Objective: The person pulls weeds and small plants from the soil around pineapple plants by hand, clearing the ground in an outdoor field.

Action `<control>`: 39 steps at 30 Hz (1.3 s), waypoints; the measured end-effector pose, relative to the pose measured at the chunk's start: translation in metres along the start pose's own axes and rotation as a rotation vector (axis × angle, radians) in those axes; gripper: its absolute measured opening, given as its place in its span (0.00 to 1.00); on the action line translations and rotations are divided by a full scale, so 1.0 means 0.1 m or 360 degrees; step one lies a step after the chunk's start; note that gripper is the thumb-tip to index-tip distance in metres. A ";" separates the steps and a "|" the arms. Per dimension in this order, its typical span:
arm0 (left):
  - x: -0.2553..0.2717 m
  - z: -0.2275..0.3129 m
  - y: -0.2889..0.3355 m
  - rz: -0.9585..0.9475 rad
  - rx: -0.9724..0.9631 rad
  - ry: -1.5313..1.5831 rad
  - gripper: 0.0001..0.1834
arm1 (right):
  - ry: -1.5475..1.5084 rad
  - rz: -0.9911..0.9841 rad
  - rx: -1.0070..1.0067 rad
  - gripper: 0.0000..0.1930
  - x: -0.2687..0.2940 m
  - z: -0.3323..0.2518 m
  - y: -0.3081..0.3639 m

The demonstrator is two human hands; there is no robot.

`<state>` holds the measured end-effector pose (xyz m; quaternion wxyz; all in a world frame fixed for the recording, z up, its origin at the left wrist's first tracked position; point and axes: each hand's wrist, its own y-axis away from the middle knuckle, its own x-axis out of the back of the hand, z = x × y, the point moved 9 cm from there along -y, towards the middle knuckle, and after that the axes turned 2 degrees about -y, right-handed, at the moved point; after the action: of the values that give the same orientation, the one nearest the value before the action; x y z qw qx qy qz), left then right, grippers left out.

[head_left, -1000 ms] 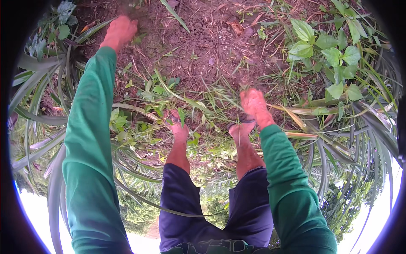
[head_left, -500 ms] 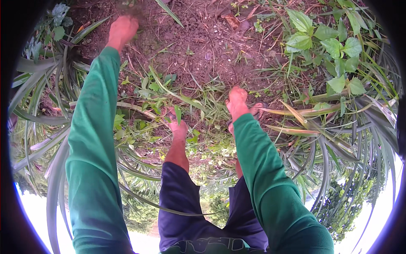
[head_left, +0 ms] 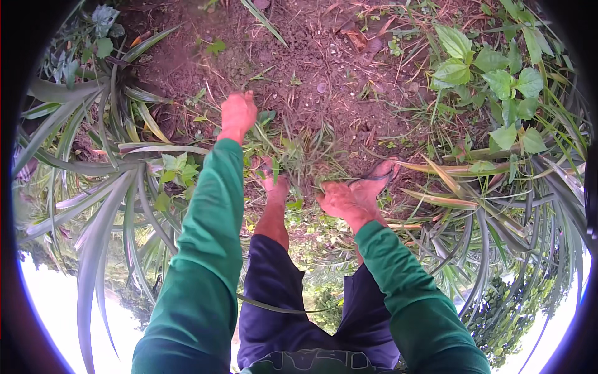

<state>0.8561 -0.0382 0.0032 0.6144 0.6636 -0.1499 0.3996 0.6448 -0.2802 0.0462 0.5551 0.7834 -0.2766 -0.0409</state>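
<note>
My left hand (head_left: 238, 113) is closed, held low over the soil just ahead of my left foot. Small green weeds (head_left: 265, 118) lie right beside it; what its fingers hold, if anything, is hidden. My right hand (head_left: 341, 201) has its fingers curled in at the base of a tuft of thin grass (head_left: 314, 161), in front of my right foot (head_left: 374, 184). The grass meets its fingertips and looks slightly blurred.
Long stiff-leaved plants (head_left: 118, 181) arch in from the left, and more such leaves (head_left: 492, 206) crowd the right. A broad-leaved weed (head_left: 455, 68) grows at the far right. Reddish bare soil (head_left: 299, 68) with scattered dry stalks lies ahead.
My left hand has come from the far left back toward me and to the right. My right hand has drawn nearer to my body, beside my right foot.
</note>
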 end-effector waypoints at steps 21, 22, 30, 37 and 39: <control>0.17 1.05 0.25 0.0042 -0.0498 -0.0191 0.33 | -0.0274 0.0748 -0.0024 0.15 0.95 -0.32 -0.56; 0.14 1.08 0.14 0.0040 -0.0498 -0.0176 0.33 | -0.0216 0.0619 0.0081 0.15 0.88 -0.37 -0.53; 0.06 1.05 0.23 0.0105 -0.0768 -0.0078 0.15 | 0.0228 0.1067 -0.0458 0.33 2.61 -0.13 -0.41; -0.01 0.43 0.41 -0.0116 -0.0402 -0.0046 0.34 | 0.0383 0.0923 -0.0044 0.20 2.46 0.41 -1.02; 0.24 0.40 0.08 0.0067 -0.0132 0.0044 0.42 | 0.0386 0.0912 0.0171 0.16 2.49 0.56 -0.93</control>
<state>0.8795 -0.0702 0.0285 0.6348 0.6287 -0.1719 0.4150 0.8704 -0.4253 0.0021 0.5306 0.7011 -0.4197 0.2255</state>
